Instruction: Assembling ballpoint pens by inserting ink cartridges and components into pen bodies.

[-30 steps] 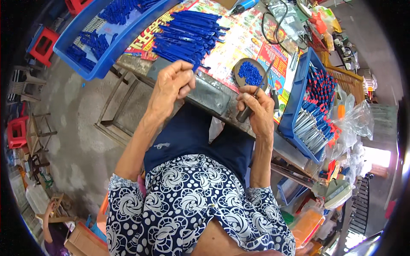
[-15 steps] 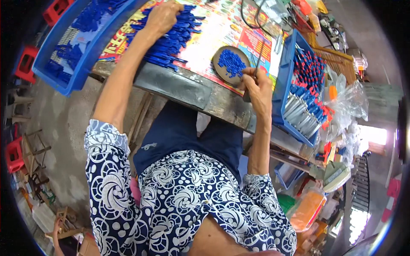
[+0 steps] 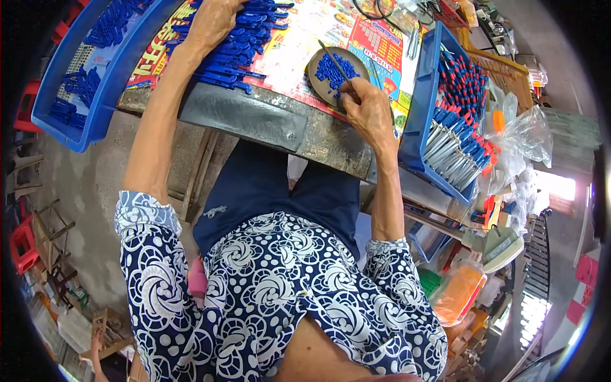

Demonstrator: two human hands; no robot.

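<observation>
My right hand (image 3: 368, 109) is closed round a thin dark pointed tool (image 3: 333, 60), whose tip reaches over a round brown dish (image 3: 314, 81). Tiny blue plastic parts (image 3: 337, 71) lie heaped in the dish. At the upper edge, my left hand (image 3: 213, 27) is over a pile of long blue plastic pieces (image 3: 238, 56). Its fingers are curled, their tips partly cut off by the picture's edge, so what they hold cannot be made out. The pile and dish rest on printed paper (image 3: 299, 54) spread over the worktable (image 3: 334, 143).
Left of the table stands a blue crate (image 3: 41, 111) with more blue pieces. A second blue crate (image 3: 417, 105), on the right, holds many pen-like pieces (image 3: 455, 149) in blue, red and silver. Clear plastic bags (image 3: 531, 130) lie beyond it. Black cable (image 3: 369, 13) curls at the back.
My right hand has moved slightly left and up, and the tool's tip has swung leftward to above the dish. My left hand has moved up and left, its fingertips now reaching the picture's edge.
</observation>
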